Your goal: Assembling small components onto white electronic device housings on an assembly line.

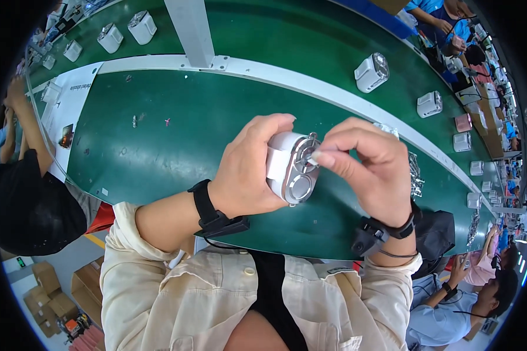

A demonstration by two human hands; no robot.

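Note:
My left hand (249, 167) is wrapped round a white rounded device (279, 167), held tilted above the green bench. Its silver end faces right and carries a round disc in the lower half and an open round fitting in the upper half. Thumb and forefinger of my right hand (369, 167) are pinched together at that upper fitting. Whatever small piece lies between those fingertips is too hidden to name. Both wrists wear black straps, with a small black unit on the right one.
Beyond a white rail (263, 65) with an upright post (192, 29), similar white devices (372, 72) stand on a green belt. Small metal parts (416, 175) lie in a pile right of my right hand. Co-workers sit at both sides; a black-clad person (35, 202) is at left.

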